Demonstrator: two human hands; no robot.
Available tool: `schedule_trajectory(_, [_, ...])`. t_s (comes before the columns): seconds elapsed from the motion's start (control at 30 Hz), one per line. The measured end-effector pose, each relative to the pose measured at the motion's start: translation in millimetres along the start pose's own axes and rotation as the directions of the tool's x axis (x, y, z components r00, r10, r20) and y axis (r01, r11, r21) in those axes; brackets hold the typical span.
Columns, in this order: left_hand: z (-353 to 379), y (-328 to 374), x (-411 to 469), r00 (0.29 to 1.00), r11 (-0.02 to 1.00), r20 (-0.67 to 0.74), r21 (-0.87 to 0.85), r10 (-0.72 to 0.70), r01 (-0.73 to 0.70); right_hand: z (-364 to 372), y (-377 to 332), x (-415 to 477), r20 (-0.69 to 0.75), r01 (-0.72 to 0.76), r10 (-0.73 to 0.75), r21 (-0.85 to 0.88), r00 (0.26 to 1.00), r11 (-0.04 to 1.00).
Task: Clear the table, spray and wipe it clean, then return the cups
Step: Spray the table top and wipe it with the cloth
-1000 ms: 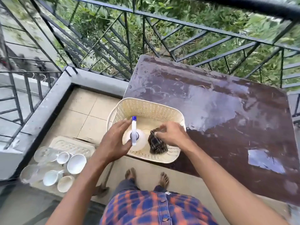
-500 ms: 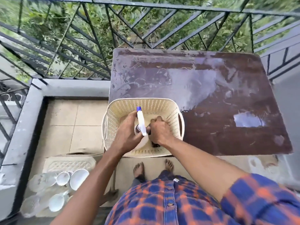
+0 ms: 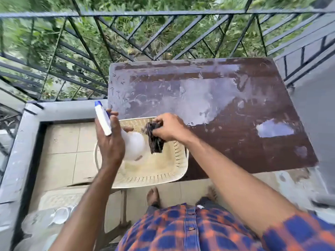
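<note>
Table [image 3: 235, 124] cleared except basket [image 3: 174, 167]; cups [image 3: 59, 214] on near-left floor. Left hand [image 3: 110, 142] fingers grip spray bottle [image 3: 134, 145], right hand [image 3: 170, 127] pinches cloth [image 3: 155, 140]. Spraying, wiping, cup return apparently remain.

Beyond the cream perforated plastic basket [image 3: 179, 160] on its near left corner, the dark brown streaked surface [image 3: 235, 142] gives me open room to pass. The black metal railing [image 3: 163, 13] stands close behind its far edge and left side.

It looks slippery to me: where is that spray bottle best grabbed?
Grip the bottle by its narrow neck, just under the white head, coming from the left as the left hand does. The round body looks too wide to wrap, and the head should stop the hand slipping upward.
</note>
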State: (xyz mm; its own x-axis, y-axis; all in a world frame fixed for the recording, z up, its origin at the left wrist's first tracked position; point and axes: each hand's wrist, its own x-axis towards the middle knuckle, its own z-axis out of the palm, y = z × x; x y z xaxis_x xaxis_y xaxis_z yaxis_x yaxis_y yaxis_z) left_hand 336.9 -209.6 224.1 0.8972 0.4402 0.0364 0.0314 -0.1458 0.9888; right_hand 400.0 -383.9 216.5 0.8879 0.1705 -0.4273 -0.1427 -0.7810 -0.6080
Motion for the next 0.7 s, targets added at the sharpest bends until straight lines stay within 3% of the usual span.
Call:
schedule_trajectory(0.07, [8.2, 18.5, 8.3, 0.999, 0.999, -0.026, -0.025, -0.037, 0.036, -21.3, 7.0, 8.0, 0.010, 0.020, -0.023, 0.231, 1.000, 0.973])
schedule_trajectory(0.13, [21.0, 35.0, 16.1, 0.994, 0.992, -0.002, -0.051, -0.113, 0.113, -45.9, 18.7, 15.9, 0.011, 0.055, -0.068, 0.473, 0.998, 0.879])
schedule_trajectory(0.23, [61.4, 57.9, 15.9, 0.989, 0.988, 0.071, -0.073, -0.132, 0.137, -92.0, 56.0, 21.7, 0.019, 0.078, -0.138, 0.743, 0.990, 0.665])
schedule_trajectory(0.3, [99.1, 70.7, 8.6, 0.985, 0.985, 0.080, -0.072, -0.151, 0.157, -116.3, 98.7, 29.1, 0.075, 0.007, -0.161, 0.890, 0.984, 0.457])
schedule_trajectory(0.47, [215.0, 94.1, -13.5, 0.964, 0.969, 0.143, -0.070, -0.224, 0.236, -179.7, 208.8, 27.4, 0.273, -0.276, -0.165, 0.961, 0.948, 0.005])
schedule_trajectory(0.53, [260.9, 93.1, -22.4, 0.952, 0.956, 0.151, -0.083, -0.266, 0.280, -202.4, 245.3, 26.6, 0.255, -0.268, -0.178, 0.962, 0.950, -0.054])
schedule_trajectory(0.7, [351.0, 72.8, -48.6, 0.896, 0.901, 0.185, -0.094, -0.403, 0.424, -221.1, 323.7, 30.6, 0.200, -0.181, 0.074, 0.962, 0.977, -0.204])
